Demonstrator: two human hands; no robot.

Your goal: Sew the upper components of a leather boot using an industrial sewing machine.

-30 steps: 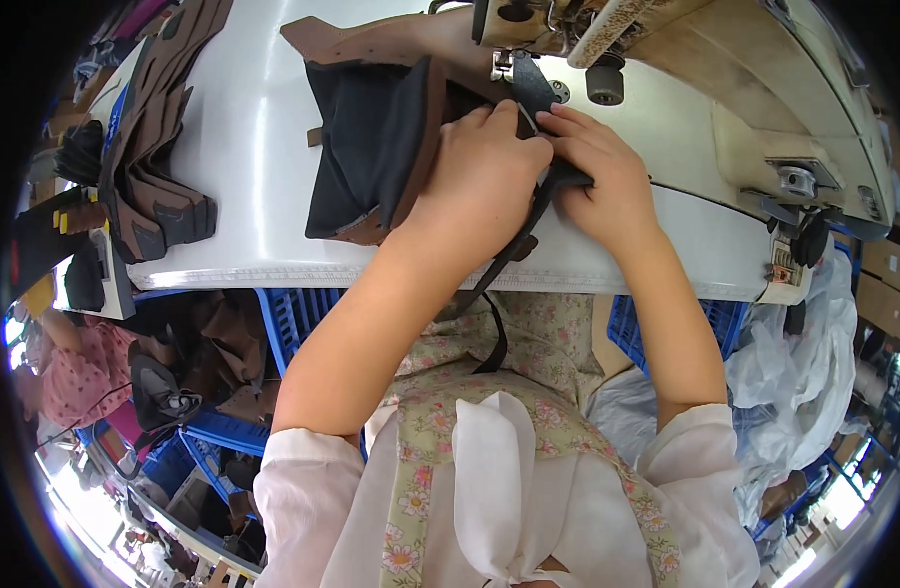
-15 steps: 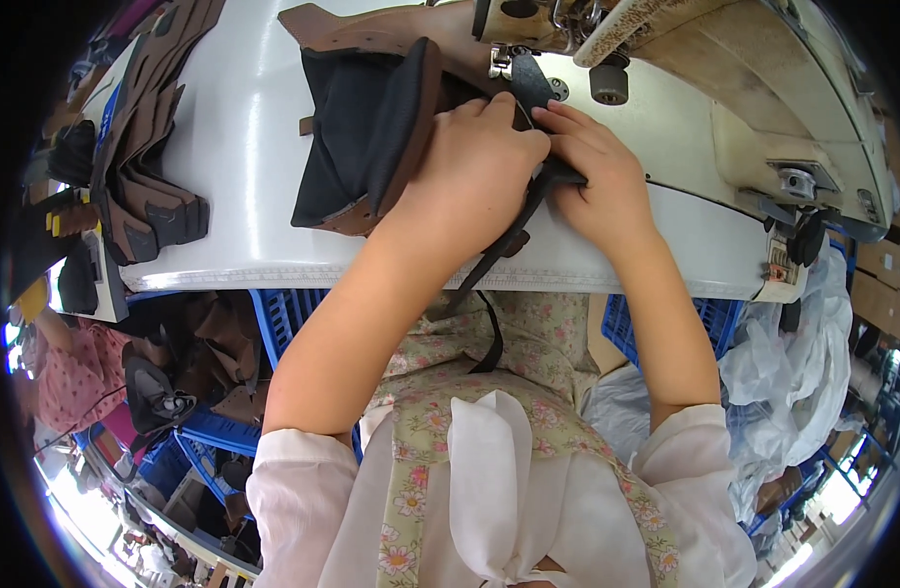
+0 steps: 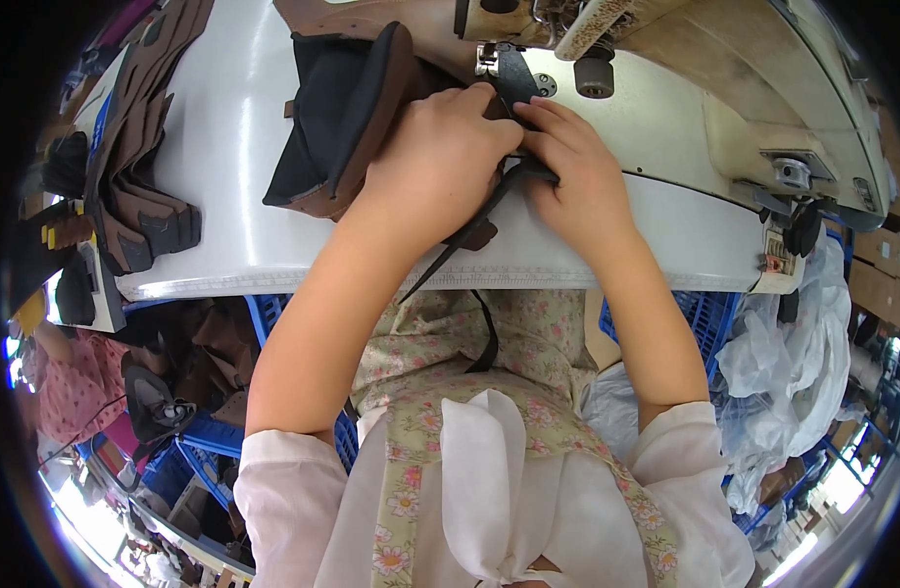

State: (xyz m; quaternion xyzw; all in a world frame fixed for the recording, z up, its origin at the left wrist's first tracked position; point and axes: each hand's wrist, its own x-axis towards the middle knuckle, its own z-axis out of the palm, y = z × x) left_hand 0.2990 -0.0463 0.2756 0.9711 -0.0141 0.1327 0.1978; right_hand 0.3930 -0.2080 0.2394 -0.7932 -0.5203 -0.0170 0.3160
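Note:
My left hand (image 3: pixel 438 157) lies pressed on a brown and black shoe upper (image 3: pixel 337 122) on the white table (image 3: pixel 234 167), fingertips at the sewing machine's presser foot (image 3: pixel 491 61). My right hand (image 3: pixel 572 171) pinches a black strap (image 3: pixel 469 220) against the upper just below the foot. The strap's loose end hangs off the table edge over my lap. The sewing machine (image 3: pixel 724 69) runs along the top right.
A stack of brown and black cut shoe pieces (image 3: pixel 136 167) lies at the table's left. Blue plastic crates (image 3: pixel 273 314) with more pieces stand under the table. Clear plastic bags (image 3: pixel 793 363) bulge at the right. Another person in pink (image 3: pixel 63 382) is at far left.
Both hands and the shoe upper have shifted up and a little left, closer to the presser foot. The upper has turned slightly under my left hand.

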